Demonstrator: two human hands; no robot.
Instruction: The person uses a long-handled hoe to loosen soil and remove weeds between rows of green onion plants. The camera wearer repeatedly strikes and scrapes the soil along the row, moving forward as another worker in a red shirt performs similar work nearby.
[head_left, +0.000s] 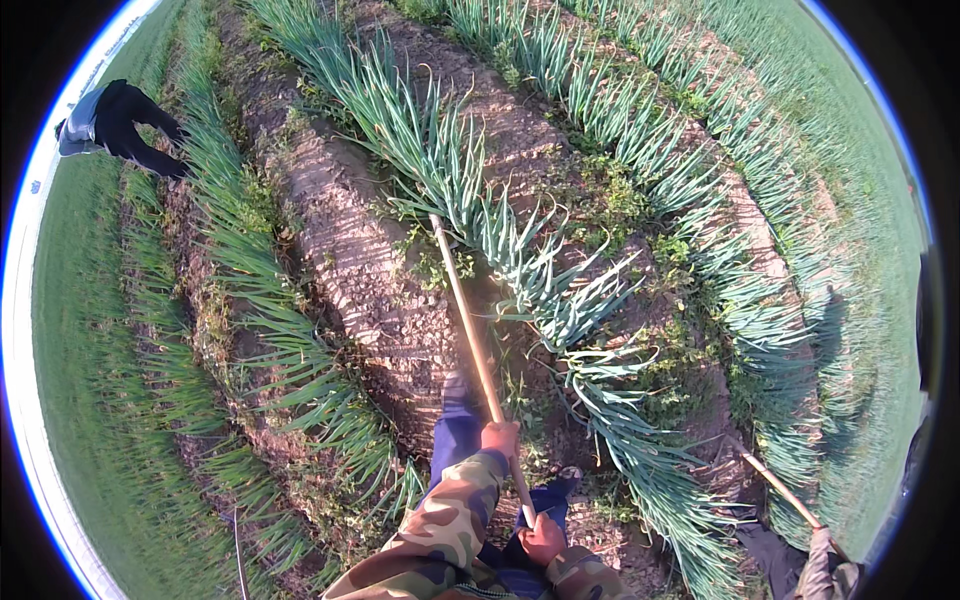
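Observation:
Both my hands grip one long wooden tool handle (469, 326) that slopes away from my body. My left hand (501, 439) is wrapped around it farther forward. Closer to my waist, my right hand (541, 538) holds it near its rear end. The far end of the handle meets a row of green onion plants (442, 161), and whatever head it carries is hidden by leaves or soil. Bare, cracked soil (360, 217) lies to the left of the handle. Camouflage sleeves cover both my arms.
More onion rows (300, 375) run on either side, with low weeds (611, 199) between them. A bent-over person (124, 124) is at upper left. Another person's sleeve (821, 566) and wooden pole (776, 484) appear at lower right. A thin stick (240, 555) stands at lower left.

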